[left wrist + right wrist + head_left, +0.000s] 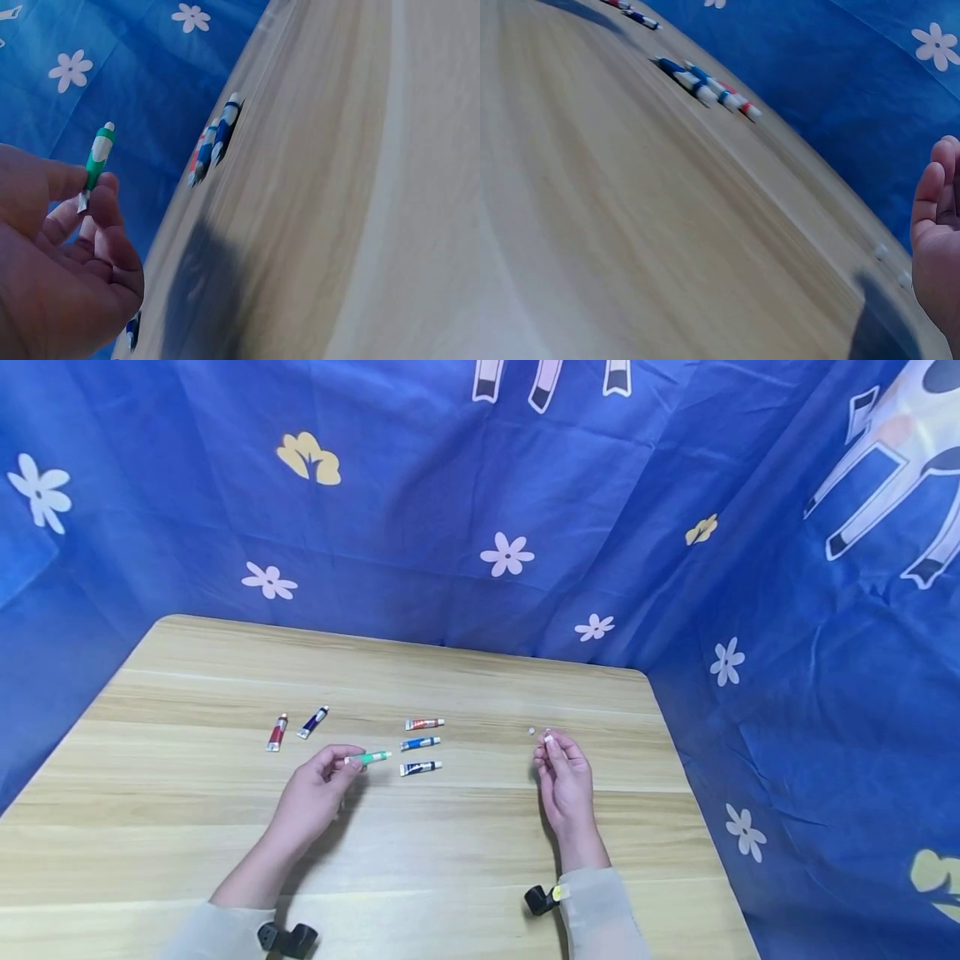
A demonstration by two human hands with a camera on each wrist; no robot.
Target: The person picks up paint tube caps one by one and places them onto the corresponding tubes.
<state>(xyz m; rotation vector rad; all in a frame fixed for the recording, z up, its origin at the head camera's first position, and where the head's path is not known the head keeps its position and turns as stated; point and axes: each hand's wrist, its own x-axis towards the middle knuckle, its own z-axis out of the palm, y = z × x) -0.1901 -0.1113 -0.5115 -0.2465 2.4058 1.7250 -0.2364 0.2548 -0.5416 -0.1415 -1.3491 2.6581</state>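
A pale wooden table (450, 852) with long straight grain fills the lower half of the head view, its far corners rounded, and blue cloth (420, 510) printed with white flowers and yellow blossoms hangs close behind it and down the right side like a tent wall. The left hand (315, 793), just left of centre, pinches a small green tube (367, 758) by its crimped end between thumb and fingertips, the white cap pointing right; the tube is lifted off the wood (the left wrist view shows it standing up against the blue cloth). Just right of it three more tubes lie in a short column, a red one (424, 724) at the top, a blue one (419, 743) in the middle and a dark one (420, 768) at the bottom. Two others, a red tube (277, 732) and a navy tube (312, 722), lie side by side further left. The right hand (564, 777), right of centre, has its fingers drawn together around a small white cap (548, 739) at their tips, and a second tiny white cap (531, 732) sits on the wood just to its left.
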